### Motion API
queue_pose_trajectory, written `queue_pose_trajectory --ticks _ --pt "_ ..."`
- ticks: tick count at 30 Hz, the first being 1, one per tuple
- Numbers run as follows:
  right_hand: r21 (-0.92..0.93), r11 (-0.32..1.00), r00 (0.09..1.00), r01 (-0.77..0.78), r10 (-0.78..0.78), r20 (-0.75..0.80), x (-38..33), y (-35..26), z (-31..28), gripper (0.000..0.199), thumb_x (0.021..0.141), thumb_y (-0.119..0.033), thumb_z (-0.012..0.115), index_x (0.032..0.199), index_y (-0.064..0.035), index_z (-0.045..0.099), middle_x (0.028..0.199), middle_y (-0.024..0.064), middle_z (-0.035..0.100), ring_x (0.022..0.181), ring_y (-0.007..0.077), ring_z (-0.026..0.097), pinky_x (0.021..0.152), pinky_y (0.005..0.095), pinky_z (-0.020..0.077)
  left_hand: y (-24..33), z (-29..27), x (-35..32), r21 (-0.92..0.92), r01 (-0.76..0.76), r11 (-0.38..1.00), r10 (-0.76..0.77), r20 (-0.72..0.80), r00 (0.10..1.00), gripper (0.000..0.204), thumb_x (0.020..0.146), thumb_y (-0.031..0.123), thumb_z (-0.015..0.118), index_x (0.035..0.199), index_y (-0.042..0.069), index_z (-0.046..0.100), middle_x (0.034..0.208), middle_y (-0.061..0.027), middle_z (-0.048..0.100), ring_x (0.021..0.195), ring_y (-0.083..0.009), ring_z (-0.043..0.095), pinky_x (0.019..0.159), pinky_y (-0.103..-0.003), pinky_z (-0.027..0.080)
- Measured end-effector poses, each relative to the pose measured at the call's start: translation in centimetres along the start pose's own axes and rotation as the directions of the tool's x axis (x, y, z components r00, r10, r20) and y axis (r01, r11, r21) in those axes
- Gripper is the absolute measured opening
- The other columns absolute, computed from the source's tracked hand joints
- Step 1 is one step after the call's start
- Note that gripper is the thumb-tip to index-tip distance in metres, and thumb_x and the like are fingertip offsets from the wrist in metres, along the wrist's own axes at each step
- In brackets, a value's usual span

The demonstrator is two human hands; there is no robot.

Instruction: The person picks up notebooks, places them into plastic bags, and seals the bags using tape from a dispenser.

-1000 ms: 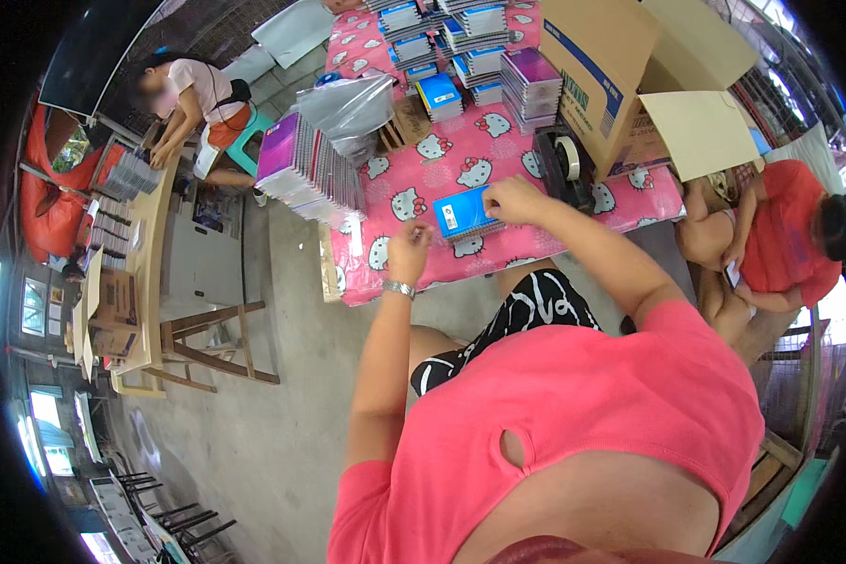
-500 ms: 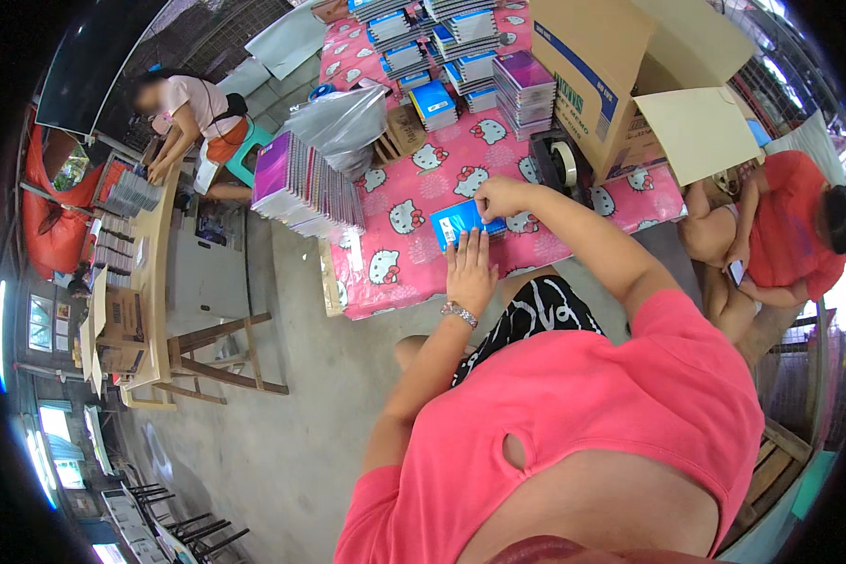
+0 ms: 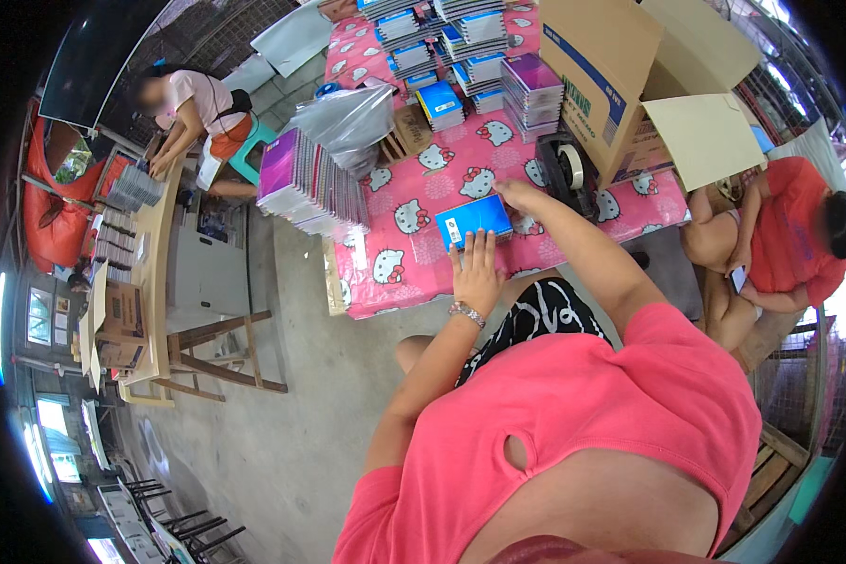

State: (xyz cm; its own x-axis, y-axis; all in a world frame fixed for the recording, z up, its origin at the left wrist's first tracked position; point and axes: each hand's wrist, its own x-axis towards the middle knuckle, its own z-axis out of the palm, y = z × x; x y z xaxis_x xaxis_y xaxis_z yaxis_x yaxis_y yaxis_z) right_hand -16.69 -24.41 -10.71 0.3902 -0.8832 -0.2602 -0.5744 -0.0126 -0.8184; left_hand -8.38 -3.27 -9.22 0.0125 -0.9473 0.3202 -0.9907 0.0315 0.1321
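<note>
A small stack of blue notebooks (image 3: 473, 218) lies on the pink patterned tablecloth (image 3: 414, 258). My left hand (image 3: 477, 271), with a bracelet at the wrist, rests flat with its fingertips against the stack's near edge. On the far right side of the stack my right hand (image 3: 515, 195) touches it with fingers spread. Neither hand has lifted the stack off the table.
A leaning pile of purple notebooks (image 3: 305, 180) stands at the table's left, more stacks (image 3: 461, 56) and a tape dispenser (image 3: 566, 167) behind. An open cardboard box (image 3: 620, 75) sits right. One person (image 3: 790, 244) sits at right, another (image 3: 188, 108) works at a wooden table (image 3: 150, 282).
My left hand has moved up from my lap to the near edge of the blue stack. The view has shifted slightly; my right hand stays on the stack.
</note>
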Motion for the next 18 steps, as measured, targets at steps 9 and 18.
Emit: queue_pose_trajectory --ticks 9,18 --pt "-0.355 0.664 0.747 0.658 -0.635 0.196 -0.6 -5.3 1.3 0.045 0.093 -0.045 0.043 0.115 -0.0109 0.062 0.105 0.0204 0.064 0.099 0.0378 0.060 0.086 0.0471 0.0462 0.6 -0.3 0.5 0.070 0.016 0.997 -0.021 0.075 0.997 0.085 0.071 0.028 0.070 0.141 0.003 0.030 0.144 -0.0130 0.034 0.136 -0.0306 0.027 0.111 -0.056 0.013" --pt "-0.542 0.590 0.786 0.598 -0.301 0.540 -2.2 -7.5 2.4 0.045 0.089 -0.044 0.046 0.117 -0.0116 0.062 0.107 0.0189 0.064 0.098 0.0365 0.061 0.085 0.0475 0.0467 0.2 -0.9 0.5 -0.023 0.079 0.997 -0.076 0.092 0.993 0.095 0.066 0.038 0.075 0.142 0.004 0.029 0.146 -0.0132 0.032 0.136 -0.0300 0.026 0.111 -0.055 0.013"
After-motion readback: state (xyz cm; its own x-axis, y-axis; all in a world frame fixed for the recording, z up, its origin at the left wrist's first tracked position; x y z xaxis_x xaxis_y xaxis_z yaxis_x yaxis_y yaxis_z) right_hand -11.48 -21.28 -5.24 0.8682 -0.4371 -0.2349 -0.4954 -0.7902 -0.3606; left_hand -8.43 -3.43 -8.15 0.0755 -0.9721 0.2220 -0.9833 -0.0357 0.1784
